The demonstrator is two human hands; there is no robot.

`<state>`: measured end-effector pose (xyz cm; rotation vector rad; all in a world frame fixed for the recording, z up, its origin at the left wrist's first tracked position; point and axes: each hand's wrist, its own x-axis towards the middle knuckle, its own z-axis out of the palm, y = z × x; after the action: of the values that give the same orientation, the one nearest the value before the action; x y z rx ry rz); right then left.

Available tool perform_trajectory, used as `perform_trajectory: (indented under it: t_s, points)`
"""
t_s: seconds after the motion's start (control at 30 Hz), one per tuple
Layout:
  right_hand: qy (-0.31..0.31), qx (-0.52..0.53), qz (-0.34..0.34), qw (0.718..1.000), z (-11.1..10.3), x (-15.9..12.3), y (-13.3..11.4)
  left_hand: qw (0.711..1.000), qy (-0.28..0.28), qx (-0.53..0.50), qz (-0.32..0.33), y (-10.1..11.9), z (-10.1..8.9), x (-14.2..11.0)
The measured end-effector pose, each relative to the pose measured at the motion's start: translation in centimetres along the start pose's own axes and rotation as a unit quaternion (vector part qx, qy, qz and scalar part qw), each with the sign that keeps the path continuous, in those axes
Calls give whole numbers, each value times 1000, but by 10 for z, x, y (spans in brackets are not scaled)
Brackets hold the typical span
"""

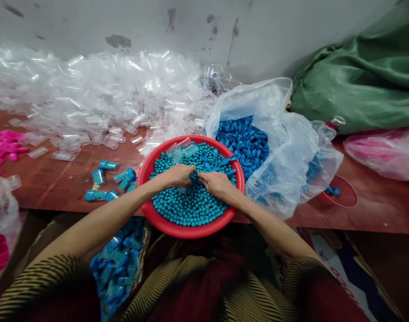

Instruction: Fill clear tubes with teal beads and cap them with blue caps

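A red basin (191, 231) full of turquoise beads (187, 210) sits at the table's front edge. Over the beads, my left hand (180, 175) is closed with its fingers curled downward; what it grips is hidden, though a faint clear edge shows below it. My right hand (217, 183) meets it fingertip to fingertip in a pinch, and I cannot make out what is between the fingers. Several blue scoop-shaped caps (215, 157) lie on the beads beyond my right hand. Clear plastic tubes (182, 150) rest at the basin's far side.
Clear tubes (100, 98) are heaped along the wall. A plastic bag (278, 147) of blue caps lies open on the right, near a small red basket (345, 192). Filled blue-capped tubes (108, 165) lie left; more fill a box (119, 264) below. Pink pieces (5, 145) lie far left.
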<state>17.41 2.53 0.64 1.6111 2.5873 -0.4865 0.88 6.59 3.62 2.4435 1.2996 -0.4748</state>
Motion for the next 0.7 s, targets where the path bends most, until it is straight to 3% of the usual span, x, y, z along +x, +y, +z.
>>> perform_trajectory:
  t_s: [0.1, 0.23, 0.33, 0.53, 0.7]
  points:
    - [-5, -55, -32, 998, 1, -5, -3, 988, 112, 16, -104, -1, 13, -11]
    - [-14, -66, -54, 996, -2, -8, -3, 982, 68, 4, -179, -9, 24, -32]
    - [-35, -71, -54, 995, -5, -6, -4, 984, 48, -21, -169, -7, 26, -28]
    - [-74, -93, -38, 992, -8, -3, -8, 991, 15, -20, -128, 16, 18, 10]
    - [-55, -66, 39, 996, -7, -3, -4, 995, -30, -30, -87, 24, 8, 33]
